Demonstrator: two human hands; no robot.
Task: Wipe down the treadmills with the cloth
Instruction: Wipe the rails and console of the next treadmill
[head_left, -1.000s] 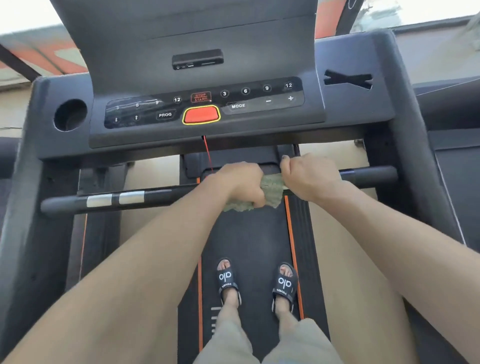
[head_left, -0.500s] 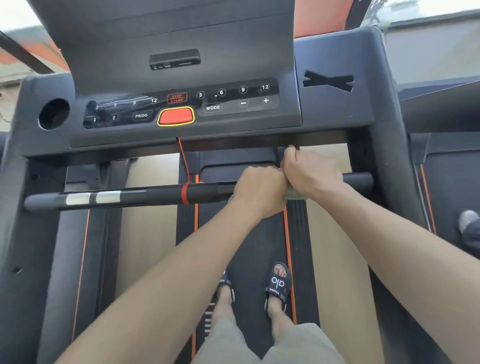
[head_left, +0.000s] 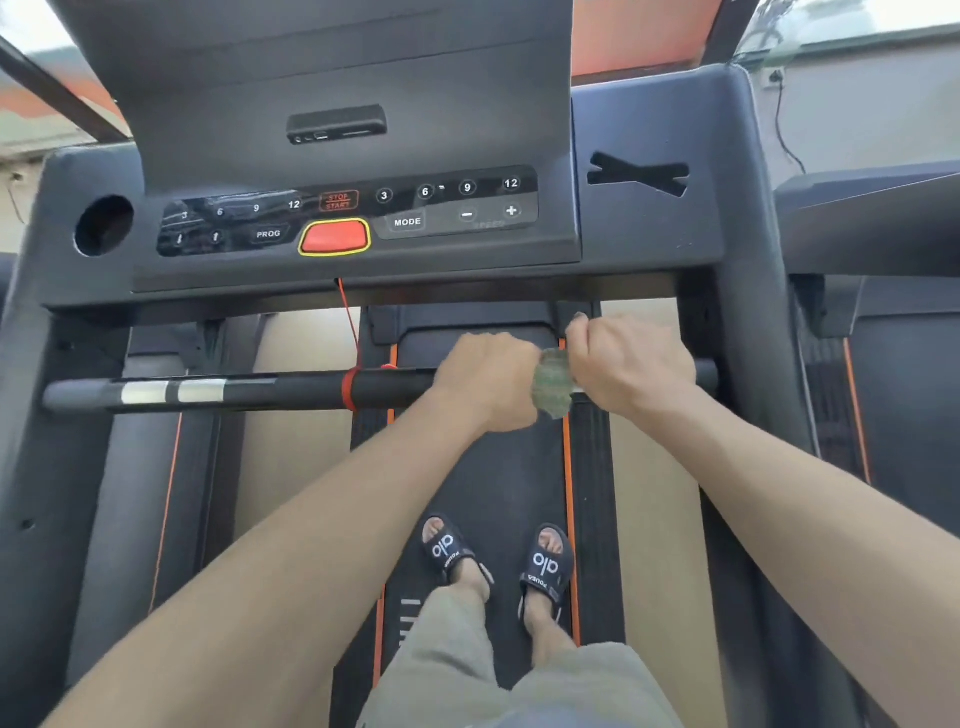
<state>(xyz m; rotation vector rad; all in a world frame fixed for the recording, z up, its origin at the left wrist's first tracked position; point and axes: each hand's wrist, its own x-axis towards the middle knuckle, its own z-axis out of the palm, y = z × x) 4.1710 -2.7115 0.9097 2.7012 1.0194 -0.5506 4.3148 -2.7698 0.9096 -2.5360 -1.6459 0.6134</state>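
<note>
I stand on a dark treadmill whose console (head_left: 353, 218) fills the upper view. A black crossbar (head_left: 260, 391) runs across below it. A green cloth (head_left: 554, 382) is wrapped round the bar's right part. My left hand (head_left: 488, 379) grips the cloth and bar from the left. My right hand (head_left: 631, 364) grips them from the right, close to the right upright. Only a bunched strip of cloth shows between the two fists.
A red safety cord (head_left: 349, 332) hangs from the console and loops round the bar. The running belt (head_left: 498, 483) with orange stripes lies below, my sandalled feet (head_left: 498, 558) on it. Neighbouring treadmills (head_left: 893, 395) stand on both sides.
Both hands have slid rightward along the bar with the cloth. In the last half second they drew slightly apart, so more cloth shows between them.
</note>
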